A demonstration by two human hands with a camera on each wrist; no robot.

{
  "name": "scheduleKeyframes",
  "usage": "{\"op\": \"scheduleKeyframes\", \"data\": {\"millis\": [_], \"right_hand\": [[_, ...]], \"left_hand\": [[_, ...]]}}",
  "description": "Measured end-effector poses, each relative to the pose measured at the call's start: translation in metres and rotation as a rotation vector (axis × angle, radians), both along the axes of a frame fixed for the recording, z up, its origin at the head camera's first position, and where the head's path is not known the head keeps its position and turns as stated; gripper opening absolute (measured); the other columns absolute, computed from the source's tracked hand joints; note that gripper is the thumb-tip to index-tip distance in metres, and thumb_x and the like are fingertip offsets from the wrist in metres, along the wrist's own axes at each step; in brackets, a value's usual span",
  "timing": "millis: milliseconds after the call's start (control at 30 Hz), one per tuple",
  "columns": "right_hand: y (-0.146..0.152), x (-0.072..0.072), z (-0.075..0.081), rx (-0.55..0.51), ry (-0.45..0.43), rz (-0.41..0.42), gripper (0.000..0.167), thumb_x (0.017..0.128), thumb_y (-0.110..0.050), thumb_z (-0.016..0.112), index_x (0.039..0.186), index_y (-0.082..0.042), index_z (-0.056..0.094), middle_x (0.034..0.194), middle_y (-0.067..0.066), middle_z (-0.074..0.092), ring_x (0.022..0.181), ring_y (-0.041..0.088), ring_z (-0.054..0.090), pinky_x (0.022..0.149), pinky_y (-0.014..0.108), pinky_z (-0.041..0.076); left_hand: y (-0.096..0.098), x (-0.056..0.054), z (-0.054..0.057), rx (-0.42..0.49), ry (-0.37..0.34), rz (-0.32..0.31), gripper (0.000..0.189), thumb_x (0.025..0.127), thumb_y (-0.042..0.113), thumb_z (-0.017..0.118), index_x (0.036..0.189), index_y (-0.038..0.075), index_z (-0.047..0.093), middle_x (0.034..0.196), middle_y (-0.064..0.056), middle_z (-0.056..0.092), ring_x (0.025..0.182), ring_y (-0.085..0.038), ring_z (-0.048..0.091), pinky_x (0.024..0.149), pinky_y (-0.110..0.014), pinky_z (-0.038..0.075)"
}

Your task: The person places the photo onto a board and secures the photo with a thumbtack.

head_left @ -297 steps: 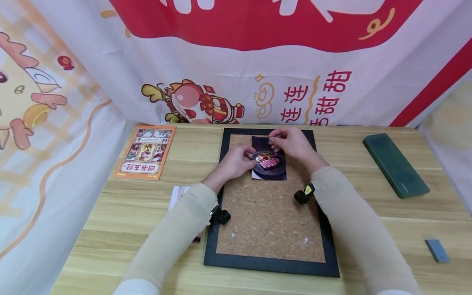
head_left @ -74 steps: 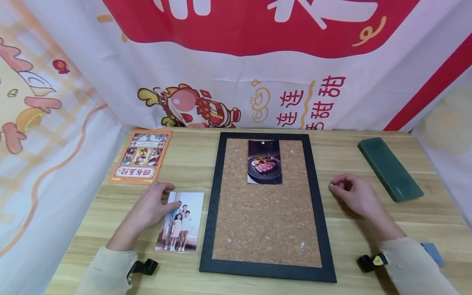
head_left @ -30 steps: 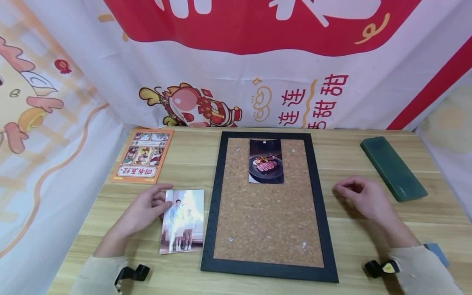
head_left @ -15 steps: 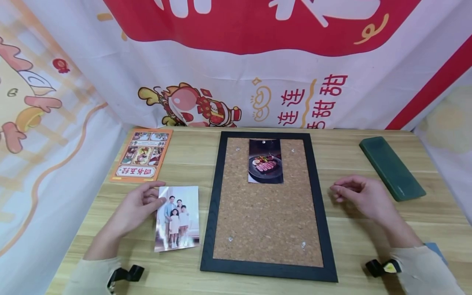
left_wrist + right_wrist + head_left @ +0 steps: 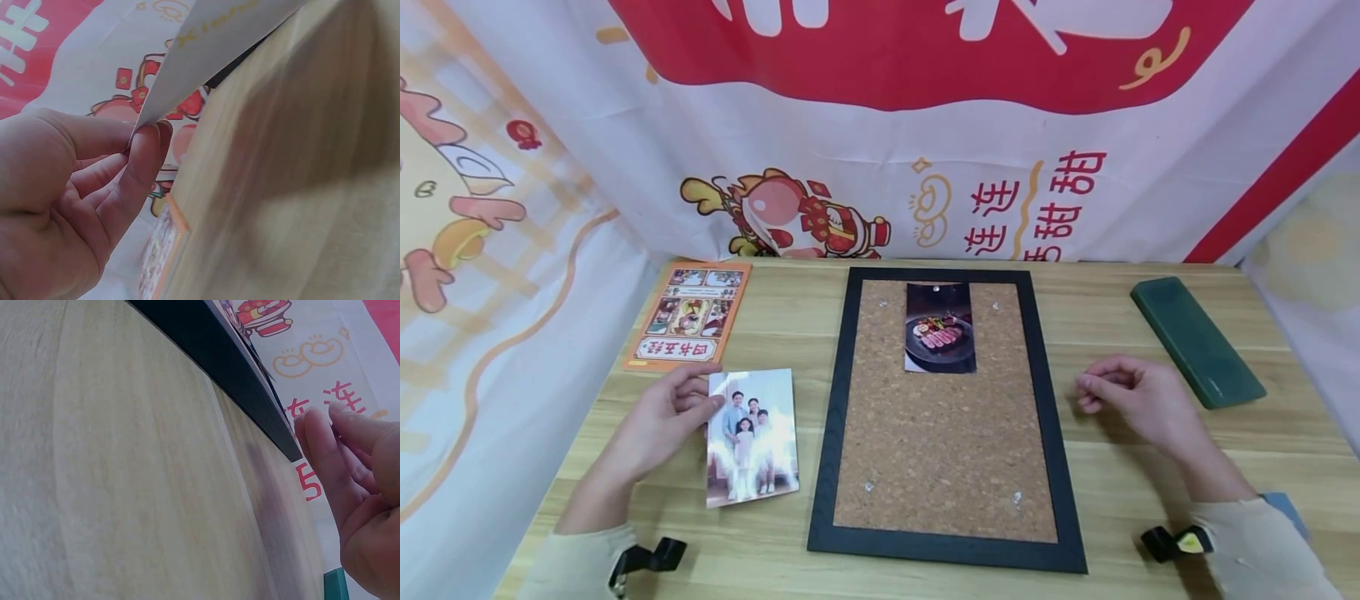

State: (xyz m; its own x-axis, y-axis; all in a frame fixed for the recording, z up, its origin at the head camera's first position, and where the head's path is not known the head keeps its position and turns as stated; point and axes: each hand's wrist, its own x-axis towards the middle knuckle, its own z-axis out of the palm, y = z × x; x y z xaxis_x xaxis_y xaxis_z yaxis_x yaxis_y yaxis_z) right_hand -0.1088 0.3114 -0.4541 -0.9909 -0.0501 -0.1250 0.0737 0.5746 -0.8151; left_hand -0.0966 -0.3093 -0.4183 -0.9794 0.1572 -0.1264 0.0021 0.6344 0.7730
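My left hand (image 5: 662, 421) pinches the upper left edge of a photo print (image 5: 752, 437) of several people standing together. In the left wrist view the photo's white back (image 5: 200, 56) slants up over the table, caught between thumb and fingers. To its right lies a cork board (image 5: 947, 450) in a black frame (image 5: 822, 492). A steak photo (image 5: 940, 333) hangs at its top centre under one pushpin (image 5: 936, 288). My right hand (image 5: 1138, 404) hovers right of the frame with thumb and forefinger drawn together; the small pale pin seen there earlier is hidden by the fingertips.
Clear pushpins (image 5: 1017, 499) stick in the cork near its corners. An orange printed booklet (image 5: 688, 317) lies at the back left. A dark green case (image 5: 1198, 342) lies at the right, and a blue-grey block (image 5: 1287, 510) is partly behind the right sleeve. Printed cloth hangs behind the table.
Both hands have left the steak photo, now pinned to the cork. My left hand has picked up the people photo and drawn it left. Lately my right hand has hardly moved.
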Motion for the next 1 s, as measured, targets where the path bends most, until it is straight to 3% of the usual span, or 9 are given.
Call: {"op": "scheduleKeyframes", "data": {"millis": [200, 367, 667, 867, 1000], "right_hand": [[-0.002, -0.001, -0.002, 0.023, -0.019, -0.002, 0.022, 0.108, -0.016, 0.068, 0.117, 0.002, 0.074, 0.092, 0.012, 0.079, 0.071, 0.013, 0.074, 0.065, 0.029, 0.064], [-0.005, 0.000, 0.001, 0.034, -0.023, -0.005, 0.024, 0.110, -0.016, 0.064, 0.122, 0.002, 0.074, 0.100, 0.018, 0.079, 0.074, 0.013, 0.074, 0.066, 0.028, 0.064], [-0.009, 0.000, 0.006, 0.008, 0.000, 0.024, 0.025, 0.110, -0.012, 0.062, 0.128, 0.002, 0.071, 0.109, 0.022, 0.078, 0.079, 0.011, 0.075, 0.069, 0.028, 0.064], [-0.016, 0.002, 0.013, -0.005, 0.044, 0.071, 0.023, 0.110, -0.010, 0.063, 0.127, 0.003, 0.071, 0.109, 0.022, 0.079, 0.080, 0.012, 0.075, 0.068, 0.028, 0.064], [-0.022, 0.001, 0.018, -0.020, 0.042, 0.082, 0.023, 0.110, -0.012, 0.063, 0.126, 0.002, 0.071, 0.107, 0.021, 0.079, 0.079, 0.013, 0.074, 0.068, 0.028, 0.064]], "left_hand": [[0.000, 0.000, 0.008, 0.016, 0.032, 0.016, 0.055, 0.104, 0.007, 0.068, 0.155, -0.001, 0.048, 0.113, -0.018, 0.072, 0.087, -0.005, 0.072, 0.073, -0.027, 0.064], [0.004, -0.001, 0.011, 0.078, 0.002, 0.011, 0.056, 0.105, 0.007, 0.068, 0.156, -0.001, 0.046, 0.114, -0.021, 0.072, 0.088, -0.009, 0.073, 0.074, -0.030, 0.065], [0.018, -0.006, 0.012, 0.198, -0.018, 0.003, 0.055, 0.104, 0.006, 0.069, 0.154, -0.004, 0.047, 0.109, -0.004, 0.073, 0.092, -0.009, 0.075, 0.078, -0.030, 0.066], [0.036, -0.012, 0.009, 0.238, -0.056, -0.021, 0.055, 0.102, 0.004, 0.071, 0.152, -0.005, 0.049, 0.112, -0.017, 0.071, 0.091, -0.009, 0.074, 0.077, -0.028, 0.065], [0.050, -0.018, 0.006, 0.214, -0.081, -0.020, 0.053, 0.101, 0.006, 0.071, 0.150, -0.003, 0.052, 0.113, -0.021, 0.072, 0.091, -0.010, 0.075, 0.077, -0.028, 0.065]]}}
